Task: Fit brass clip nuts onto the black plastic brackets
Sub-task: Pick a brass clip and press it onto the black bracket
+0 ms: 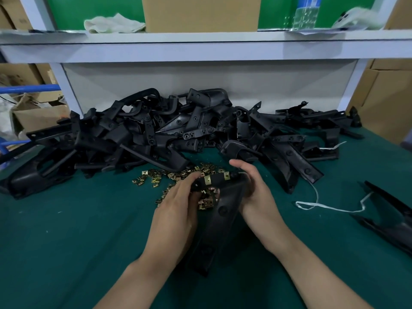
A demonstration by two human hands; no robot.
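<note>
A long black plastic bracket (219,216) lies between my hands over the green table, its far end raised. Two brass clip nuts (208,179) sit clipped on its top bar. My left hand (178,206) grips the bracket's left side, fingers curled over the bar's left end. My right hand (253,186) holds the bracket's right end, fingers wrapped round it. Loose brass clip nuts (169,176) lie scattered on the cloth just beyond and under my left hand.
A big heap of black brackets (169,130) fills the back of the green table (66,230). Another black bracket (392,217) lies at the right, with white string (321,205) beside it. A white shelf (200,47) with a cardboard box hangs above.
</note>
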